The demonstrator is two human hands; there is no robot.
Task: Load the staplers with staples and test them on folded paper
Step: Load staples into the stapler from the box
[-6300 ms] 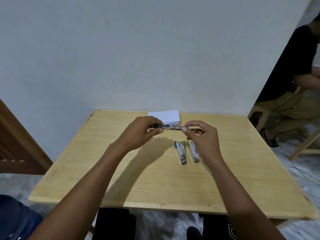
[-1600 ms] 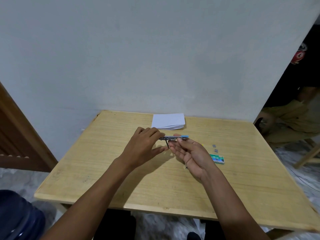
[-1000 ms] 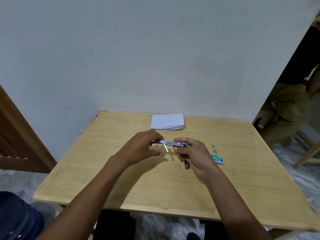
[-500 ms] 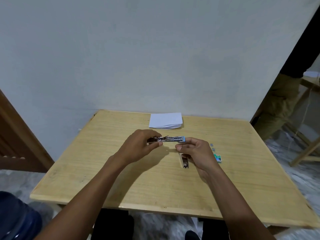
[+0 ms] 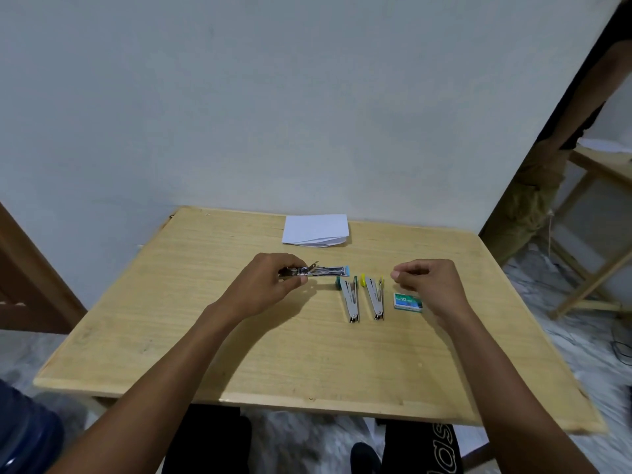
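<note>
Blue-ended stapler [image 5: 319, 270] in pinch of left hand [image 5: 265, 285], one end hidden; right hand [image 5: 425, 282] loosely curled, contents indiscernible.

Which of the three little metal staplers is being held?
The blue-tipped metal stapler, gripped by the left hand; the teal-tipped stapler and yellow-tipped stapler lie on the wooden table.

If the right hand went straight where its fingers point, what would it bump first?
Probably the yellow-tipped stapler, lying just left of the right hand, though the hand may pass above it.
</note>
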